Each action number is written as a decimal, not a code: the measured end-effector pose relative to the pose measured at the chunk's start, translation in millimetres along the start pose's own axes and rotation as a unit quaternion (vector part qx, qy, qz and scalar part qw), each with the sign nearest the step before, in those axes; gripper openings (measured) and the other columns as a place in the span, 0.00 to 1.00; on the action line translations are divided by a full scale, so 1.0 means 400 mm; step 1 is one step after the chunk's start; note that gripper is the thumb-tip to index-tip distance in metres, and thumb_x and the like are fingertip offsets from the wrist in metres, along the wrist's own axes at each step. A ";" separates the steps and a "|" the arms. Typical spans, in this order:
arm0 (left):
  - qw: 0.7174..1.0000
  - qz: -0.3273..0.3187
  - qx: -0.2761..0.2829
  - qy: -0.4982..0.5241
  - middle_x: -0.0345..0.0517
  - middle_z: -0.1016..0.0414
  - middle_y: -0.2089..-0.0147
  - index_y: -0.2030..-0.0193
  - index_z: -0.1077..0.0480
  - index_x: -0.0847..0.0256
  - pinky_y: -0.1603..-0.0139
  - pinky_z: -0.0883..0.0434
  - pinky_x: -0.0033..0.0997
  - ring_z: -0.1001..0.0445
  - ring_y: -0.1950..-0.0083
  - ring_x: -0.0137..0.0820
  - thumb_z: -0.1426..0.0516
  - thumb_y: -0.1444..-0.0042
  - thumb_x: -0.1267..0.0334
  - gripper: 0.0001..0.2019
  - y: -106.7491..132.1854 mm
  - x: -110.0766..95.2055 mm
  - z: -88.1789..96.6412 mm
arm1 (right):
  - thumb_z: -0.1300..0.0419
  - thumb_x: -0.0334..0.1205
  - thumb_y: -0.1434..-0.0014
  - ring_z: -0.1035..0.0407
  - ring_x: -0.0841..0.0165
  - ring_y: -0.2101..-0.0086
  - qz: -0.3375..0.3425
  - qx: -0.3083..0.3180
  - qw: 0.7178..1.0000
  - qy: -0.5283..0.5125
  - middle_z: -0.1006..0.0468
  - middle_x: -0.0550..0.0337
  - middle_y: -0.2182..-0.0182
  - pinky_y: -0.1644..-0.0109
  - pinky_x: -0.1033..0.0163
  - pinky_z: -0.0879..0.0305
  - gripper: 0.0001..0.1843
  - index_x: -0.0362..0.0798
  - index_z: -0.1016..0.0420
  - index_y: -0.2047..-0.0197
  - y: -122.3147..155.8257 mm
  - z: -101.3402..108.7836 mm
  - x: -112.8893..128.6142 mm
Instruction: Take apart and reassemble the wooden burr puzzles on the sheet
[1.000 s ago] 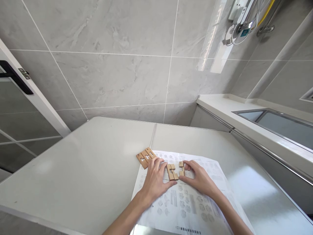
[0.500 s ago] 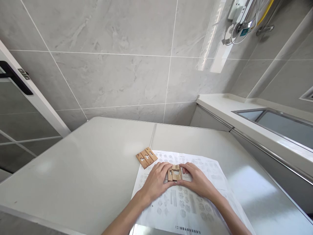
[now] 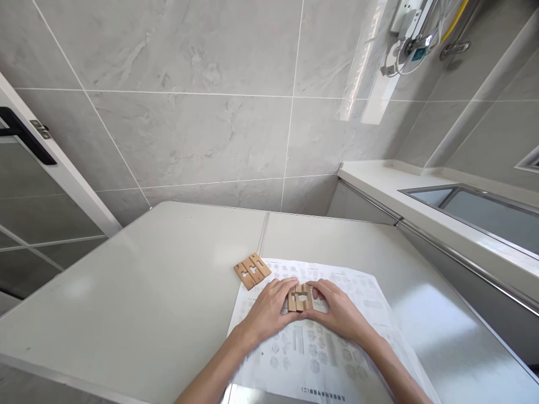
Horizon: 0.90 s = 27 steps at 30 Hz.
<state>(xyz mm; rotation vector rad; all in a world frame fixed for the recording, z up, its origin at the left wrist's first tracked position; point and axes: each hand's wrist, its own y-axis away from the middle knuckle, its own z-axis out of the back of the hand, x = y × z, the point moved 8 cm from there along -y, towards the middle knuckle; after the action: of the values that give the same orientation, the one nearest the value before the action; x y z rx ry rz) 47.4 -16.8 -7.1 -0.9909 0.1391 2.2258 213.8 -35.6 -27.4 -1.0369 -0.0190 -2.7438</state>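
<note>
Several notched wooden puzzle pieces [image 3: 300,304] are pressed side by side over the printed paper sheet [image 3: 295,367], with openings between them. My left hand [image 3: 272,306] grips their left side, thumb at the near edge and fingers at the far edge. On the right side, my right hand [image 3: 337,308] pinches the same pieces between thumb and fingers. The two thumbs almost meet at the near edge. Just beyond my left hand lie flat wooden pieces with cut-out slots [image 3: 252,271], partly over the sheet's far left corner.
The sheet lies on a pale table [image 3: 147,292] with a seam running across it. Behind stands a grey tiled wall [image 3: 189,134]. To the right is a counter with an inset sink [image 3: 475,207]; at the left, a door with a black handle [image 3: 29,137].
Both hands stay in place around the wooden pieces. The held pieces have shifted very slightly, and the right-hand piece looks turned a little. The slotted pieces have not moved.
</note>
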 end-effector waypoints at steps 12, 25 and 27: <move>1.000 -0.007 0.015 0.016 0.44 0.22 0.37 0.33 0.33 0.47 0.39 0.29 0.45 0.24 0.40 0.45 0.32 0.38 0.50 0.29 0.002 -0.028 0.013 | 0.29 0.56 0.39 0.27 0.54 0.53 -0.010 0.016 0.999 -0.043 0.21 0.57 0.56 0.48 0.50 0.30 0.30 0.57 0.28 0.38 0.007 -0.012 0.016; 0.999 0.024 -0.012 -0.026 0.44 0.18 0.47 0.33 0.31 0.45 0.45 0.25 0.44 0.20 0.48 0.46 0.26 0.54 0.52 0.40 -0.001 -0.004 -0.002 | 0.55 0.56 0.23 0.24 0.55 0.51 -0.016 0.010 0.993 -0.114 0.17 0.55 0.55 0.45 0.50 0.31 0.23 0.56 0.30 0.37 0.005 -0.032 0.012; 0.999 0.033 -0.017 -0.031 0.46 0.17 0.48 0.34 0.30 0.46 0.46 0.24 0.45 0.20 0.49 0.47 0.26 0.55 0.51 0.40 -0.002 0.002 -0.001 | 0.56 0.56 0.23 0.24 0.55 0.51 -0.020 0.012 0.993 -0.115 0.17 0.55 0.55 0.45 0.50 0.31 0.23 0.56 0.30 0.37 0.004 -0.031 0.016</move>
<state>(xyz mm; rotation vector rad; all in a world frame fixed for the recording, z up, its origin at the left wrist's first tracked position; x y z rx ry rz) 47.7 -15.9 -8.0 -0.9469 0.1072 2.3239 201.4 -39.5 -32.9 -1.3535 -0.1083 -2.6361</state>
